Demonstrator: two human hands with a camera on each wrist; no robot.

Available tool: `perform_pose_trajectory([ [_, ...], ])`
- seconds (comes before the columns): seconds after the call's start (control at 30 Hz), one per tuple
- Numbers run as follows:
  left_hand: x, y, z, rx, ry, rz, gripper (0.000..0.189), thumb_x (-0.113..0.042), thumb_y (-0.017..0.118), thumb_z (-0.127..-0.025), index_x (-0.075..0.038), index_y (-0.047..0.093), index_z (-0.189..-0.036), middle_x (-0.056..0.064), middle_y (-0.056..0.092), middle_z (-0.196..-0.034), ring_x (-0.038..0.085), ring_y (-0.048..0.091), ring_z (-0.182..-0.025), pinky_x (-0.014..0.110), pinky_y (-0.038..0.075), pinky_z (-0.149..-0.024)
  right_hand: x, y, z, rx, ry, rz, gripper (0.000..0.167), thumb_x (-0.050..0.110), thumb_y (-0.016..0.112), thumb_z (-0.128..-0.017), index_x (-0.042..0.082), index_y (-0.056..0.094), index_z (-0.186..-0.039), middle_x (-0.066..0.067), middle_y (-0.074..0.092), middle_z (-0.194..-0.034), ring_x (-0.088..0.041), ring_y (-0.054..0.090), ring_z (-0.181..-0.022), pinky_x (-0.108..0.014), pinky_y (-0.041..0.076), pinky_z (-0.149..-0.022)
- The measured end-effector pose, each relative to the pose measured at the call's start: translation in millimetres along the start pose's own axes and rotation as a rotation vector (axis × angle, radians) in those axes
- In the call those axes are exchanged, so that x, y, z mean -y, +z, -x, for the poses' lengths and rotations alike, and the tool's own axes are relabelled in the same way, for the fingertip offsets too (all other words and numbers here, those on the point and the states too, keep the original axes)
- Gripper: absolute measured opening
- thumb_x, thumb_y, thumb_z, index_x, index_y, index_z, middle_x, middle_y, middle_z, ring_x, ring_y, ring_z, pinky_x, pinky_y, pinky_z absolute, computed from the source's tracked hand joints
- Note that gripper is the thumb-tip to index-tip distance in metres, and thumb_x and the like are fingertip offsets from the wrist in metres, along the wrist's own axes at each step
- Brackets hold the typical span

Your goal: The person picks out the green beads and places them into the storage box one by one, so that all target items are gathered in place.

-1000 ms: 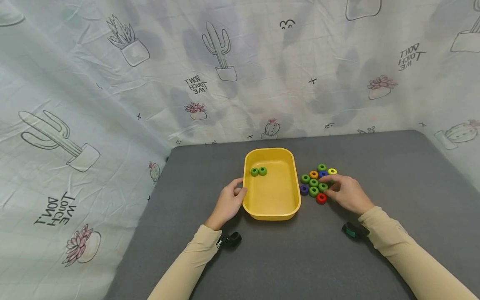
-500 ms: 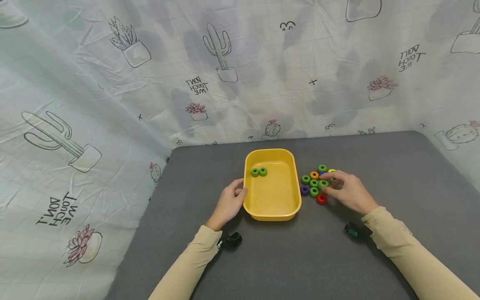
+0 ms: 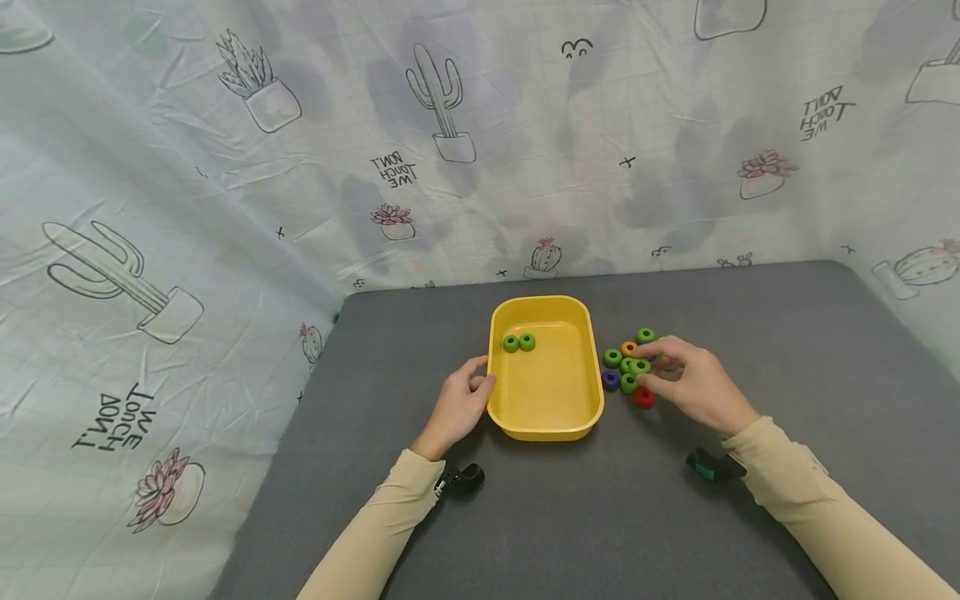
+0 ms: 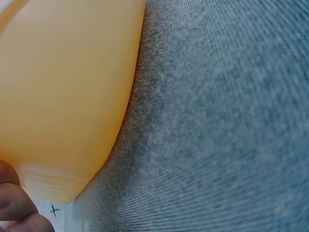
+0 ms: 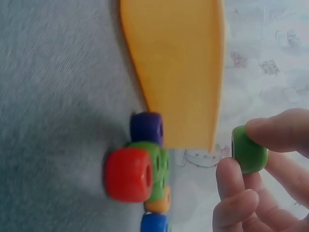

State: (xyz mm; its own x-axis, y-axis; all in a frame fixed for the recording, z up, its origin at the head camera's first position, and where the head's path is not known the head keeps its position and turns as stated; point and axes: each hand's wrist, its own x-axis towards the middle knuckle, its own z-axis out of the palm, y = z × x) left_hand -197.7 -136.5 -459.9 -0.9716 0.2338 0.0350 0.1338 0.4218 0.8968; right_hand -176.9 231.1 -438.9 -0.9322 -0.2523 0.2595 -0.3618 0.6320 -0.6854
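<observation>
I have my right hand [image 3: 697, 379] narrowed to a pinch, thumb and fingers holding a green bead [image 5: 248, 149] above the worktop [image 3: 570, 517]; the bead cluster [image 3: 629, 383] lies below, just past its fingertips. My left hand [image 3: 463, 398] holds the yellow tray [image 3: 547, 392], immediately to its right, by the side wall.

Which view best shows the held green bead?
The right wrist view: the green bead looks largest there, side-on. The head view shows it small in the right hand; the left wrist view misses it.
</observation>
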Motion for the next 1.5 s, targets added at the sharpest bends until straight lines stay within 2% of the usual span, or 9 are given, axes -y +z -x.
perform_pose_trajectory([
  [0.07, 0.0, 0.2, -0.1, 0.0, -0.001, 0.0, 0.047, -0.018, 0.055, -0.109, -0.001, 0.05, -0.152, 0.017, 0.072, -0.085, 0.013, 0.053, -0.059, 0.025, 0.039, -0.055, 3.9, 0.4, 0.1, 0.001, -0.009, -0.009, 0.03, 0.014, 0.078, -0.094, 0.012, 0.073, -0.124, -0.005, 0.068, -0.124, -0.008, 0.065, -0.09, -0.03, 0.059, -0.079],
  [0.3, -1.2, 0.2, -0.1, -0.003, -0.007, -0.008, 0.047, -0.017, 0.055, -0.109, -0.001, 0.049, -0.152, 0.015, 0.071, -0.083, 0.014, 0.052, -0.059, 0.026, 0.039, -0.055, 15.4, 2.7, 0.9, -0.005, -0.043, -0.042, 0.03, 0.009, 0.079, -0.093, 0.011, 0.073, -0.122, -0.003, 0.068, -0.123, -0.002, 0.064, -0.089, -0.034, 0.059, -0.075],
  [0.53, -1.1, 0.8, -0.7, -0.002, -0.006, -0.008, 0.046, -0.017, 0.055, -0.109, -0.001, 0.049, -0.152, 0.015, 0.07, -0.083, 0.016, 0.054, -0.06, 0.026, 0.04, -0.057, 22.4, 4.0, 2.6, 0.006, -0.026, -0.097, 0.031, 0.009, 0.08, -0.092, 0.017, 0.073, -0.121, -0.003, 0.066, -0.119, -0.005, 0.064, -0.088, -0.029, 0.059, -0.071],
  [0.7, -0.6, 1.8, -0.6, 0.007, -0.008, -0.008, 0.046, -0.017, 0.055, -0.109, -0.001, 0.049, -0.152, 0.017, 0.07, -0.083, 0.018, 0.055, -0.061, 0.026, 0.042, -0.058, 28.6, 2.8, 3.7, -0.01, -0.025, -0.113, 0.03, 0.01, 0.081, -0.092, 0.015, 0.073, -0.12, -0.002, 0.066, -0.119, -0.004, 0.064, -0.087, -0.028, 0.059, -0.072],
  [0.83, -0.6, 1.8, -0.7, 0.01, -0.001, -0.006, 0.047, -0.017, 0.054, -0.109, 0.0, 0.048, -0.152, 0.019, 0.068, -0.081, 0.015, 0.053, -0.059, 0.026, 0.042, -0.058, 35.4, 1.7, 1.6, -0.018, -0.017, -0.128, 0.029, 0.013, 0.081, -0.092, 0.013, 0.074, -0.12, -0.001, 0.067, -0.115, -0.004, 0.064, -0.086, -0.026, 0.058, -0.072],
  [0.97, -0.9, 1.3, -0.3, 0.001, 0.006, -0.006, 0.047, -0.015, 0.054, -0.109, 0.001, 0.048, -0.152, 0.019, 0.068, -0.08, 0.015, 0.053, -0.059, 0.026, 0.042, -0.059, 43.3, 4.5, -7.1, 0.001, -0.007, -0.148, 0.027, 0.017, 0.08, -0.094, 0.014, 0.074, -0.119, 0.0, 0.068, -0.113, -0.008, 0.065, -0.087, -0.026, 0.057, -0.073],
  [1.17, -2.4, 0.6, 0.1, -0.002, -0.005, -0.009, 0.047, -0.015, 0.054, -0.108, 0.001, 0.049, -0.152, 0.016, 0.069, -0.082, 0.021, 0.056, -0.061, 0.025, 0.043, -0.058, 61.0, 13.0, -27.2, 0.054, -0.027, -0.174, 0.027, 0.017, 0.079, -0.095, 0.014, 0.073, -0.121, -0.004, 0.068, -0.117, -0.015, 0.066, -0.09, -0.028, 0.057, -0.069],
  [1.37, -1.0, 0.7, -1.0, 0.002, 0.0, -0.007, 0.045, -0.017, 0.055, -0.109, -0.001, 0.05, -0.151, 0.014, 0.068, -0.079, 0.013, 0.049, -0.055, 0.025, 0.038, -0.054, 75.1, 22.0, -50.6, 0.076, -0.065, -0.192, 0.029, 0.011, 0.079, -0.093, 0.009, 0.073, -0.121, -0.008, 0.068, -0.117, -0.02, 0.068, -0.092, -0.03, 0.058, -0.077],
  [1.5, -0.7, 0.9, -0.6, 0.002, -0.001, -0.017, 0.045, -0.018, 0.054, -0.109, -0.001, 0.051, -0.151, 0.014, 0.066, -0.078, 0.01, 0.048, -0.055, 0.024, 0.037, -0.053, 82.0, 28.3, -65.8, 0.097, -0.068, -0.198, 0.029, 0.01, 0.079, -0.093, 0.009, 0.073, -0.121, -0.008, 0.069, -0.12, -0.021, 0.069, -0.094, -0.033, 0.058, -0.078],
])
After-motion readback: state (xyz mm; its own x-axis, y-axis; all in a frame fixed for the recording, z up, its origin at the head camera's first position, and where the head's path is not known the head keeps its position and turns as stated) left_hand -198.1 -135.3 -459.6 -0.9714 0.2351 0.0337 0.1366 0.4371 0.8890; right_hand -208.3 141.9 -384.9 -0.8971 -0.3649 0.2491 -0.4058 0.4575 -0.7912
